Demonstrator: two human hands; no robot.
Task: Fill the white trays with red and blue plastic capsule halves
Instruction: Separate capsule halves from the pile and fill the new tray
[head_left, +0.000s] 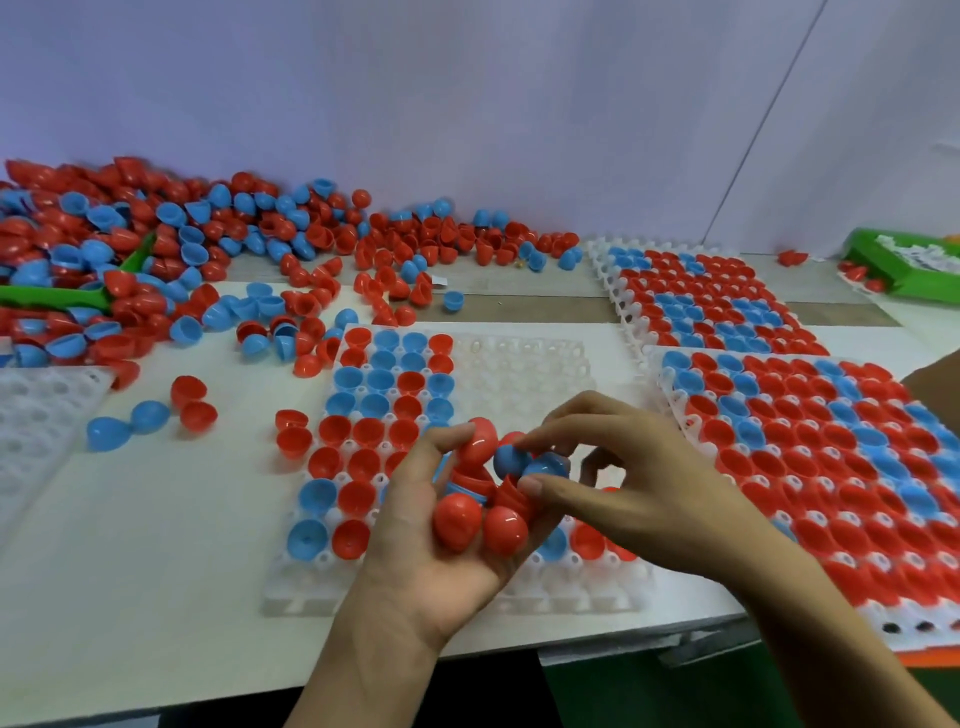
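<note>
White table (156, 571): left hand (431, 540) cups capsule halves (478, 514); right hand (618, 467) apparently pinches one.

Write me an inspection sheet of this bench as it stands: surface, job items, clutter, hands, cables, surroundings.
Surface: white table, with a wood-toned strip at the back.
Job's things: middle tray filled on its left columns, right pockets bare; two trays on the right look full of red and blue halves; an unfilled tray at the left edge.
Clutter: loose pile of halves at the back left, with a green scoop in it; a few strays on the table.
Hands: left hand cups several halves; right hand pinches a blue half with its fingers.
Cables: nothing seen.
Surroundings: plain wall; green bin at far right.
</note>
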